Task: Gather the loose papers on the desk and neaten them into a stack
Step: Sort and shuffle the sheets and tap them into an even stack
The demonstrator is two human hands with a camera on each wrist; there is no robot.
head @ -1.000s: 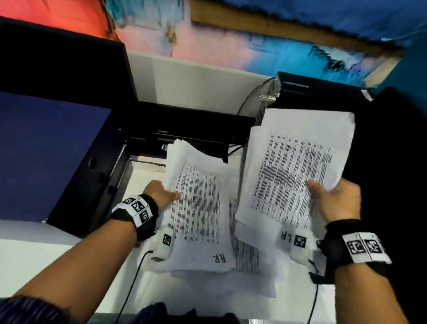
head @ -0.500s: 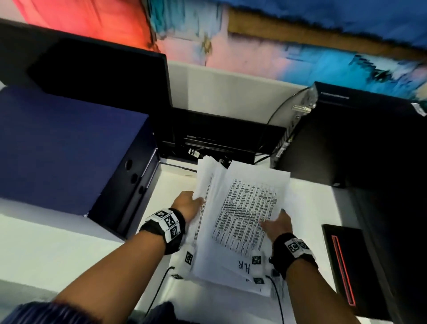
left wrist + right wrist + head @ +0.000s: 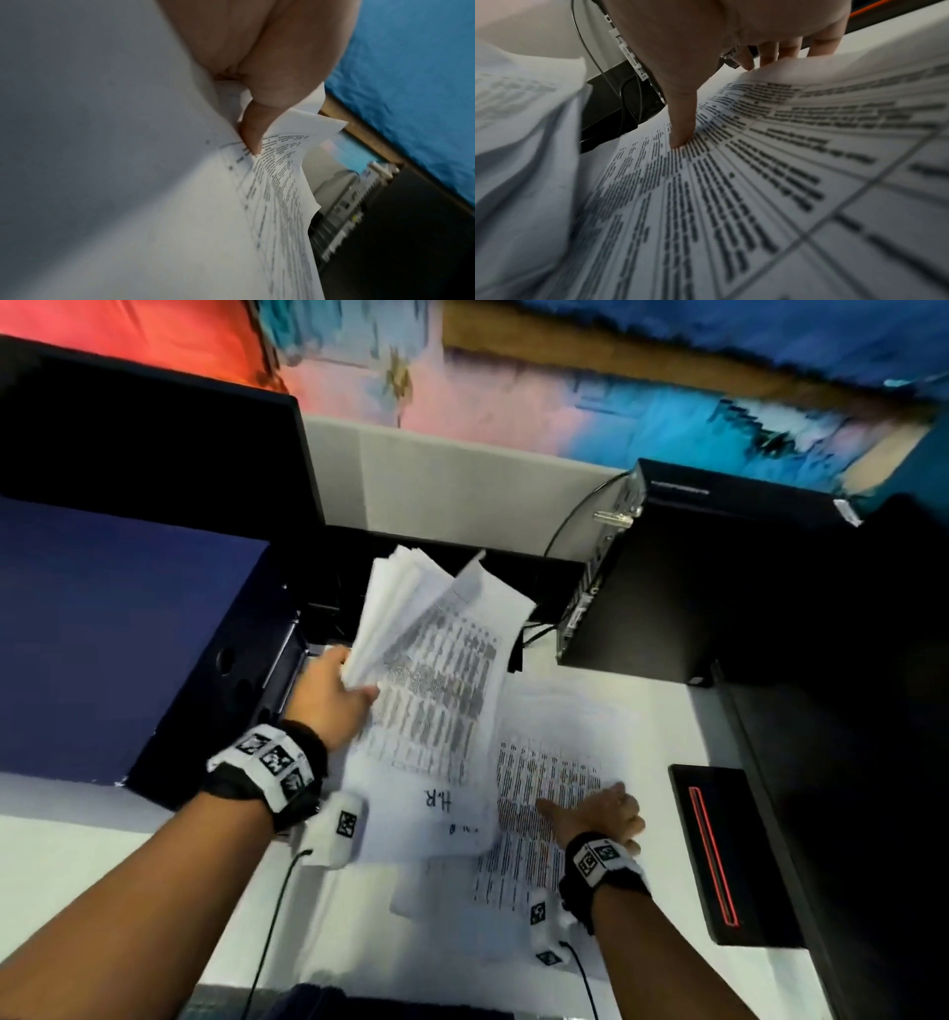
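Observation:
My left hand grips a fanned bundle of printed papers, tilted up off the white desk, with "H.R" handwritten near its lower edge. In the left wrist view the thumb presses on the top sheet of the bundle. To its right, a loose printed sheet lies on the desk over other sheets. My right hand pinches this sheet at its right edge, the thumb on the print and the fingers curled under the lifted edge.
A dark blue box stands at the left under a black monitor. A black computer case stands at the back right. A black device with a red line lies at the right. Wrist cables trail towards me.
Both hands held one joined bundle half a second ago. Now the left hand alone holds it, raised and leftward, while the right hand has dropped to a loose sheet on the desk.

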